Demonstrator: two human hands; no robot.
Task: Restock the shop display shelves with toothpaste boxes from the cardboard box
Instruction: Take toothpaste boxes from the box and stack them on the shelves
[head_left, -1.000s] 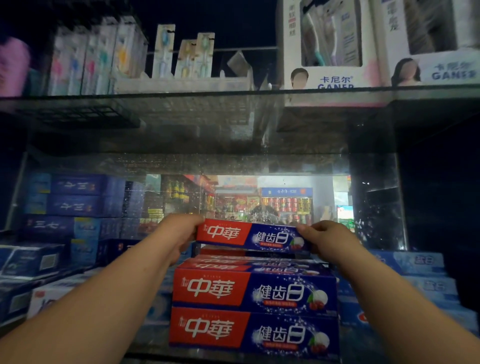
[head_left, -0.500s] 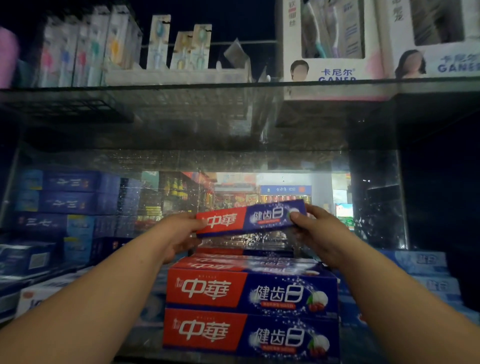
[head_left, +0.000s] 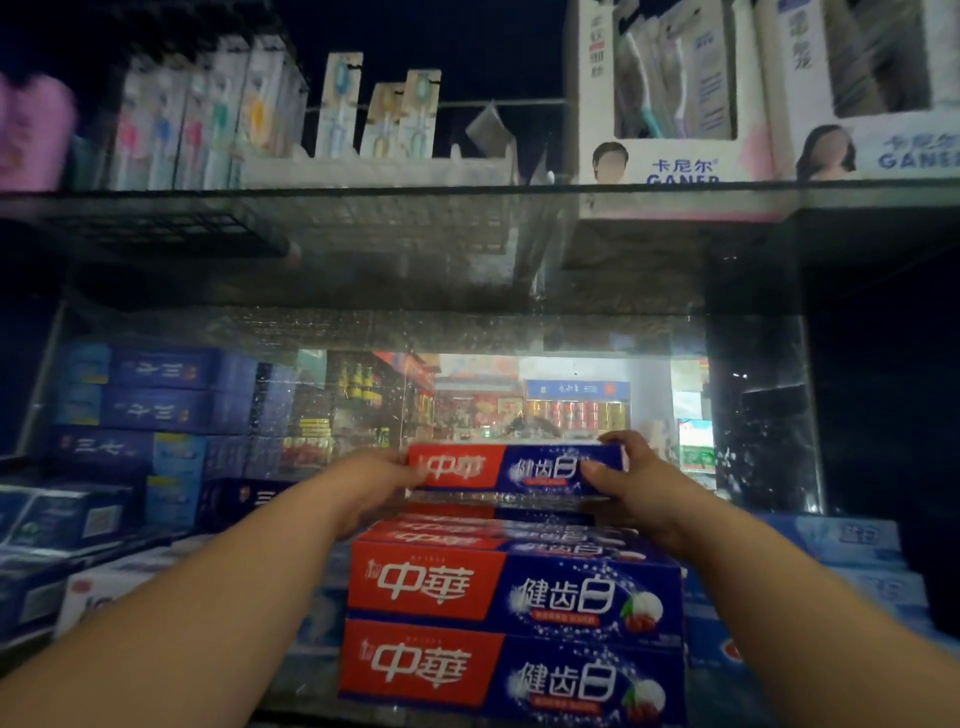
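At the centre of the frame a red-and-blue toothpaste box (head_left: 517, 467) is held level by its two short ends, the left hand (head_left: 371, 480) pinching the red end and the right hand (head_left: 631, 480) pinching the blue end with fingers curled over its top edge. Gripping the ends probably keeps the long printed face turned outward and leaves the underside free to settle flat. The box sits just above the rear of a stack of matching toothpaste boxes (head_left: 511, 623) in the lower centre, whose fronts face the aisle; whether it already touches the top layer cannot be told. The step in hand looks like squaring it on the pile so the labels line up. Dark blue cartons (head_left: 150, 405) fill the left of the glass shelf (head_left: 311, 686), paler blue ones (head_left: 841, 540) the lower right. Across the top, toothbrush packs (head_left: 208, 119) and white display cartons (head_left: 675, 104) stand on the upper shelf (head_left: 415, 189). The cardboard supply box is not in view.
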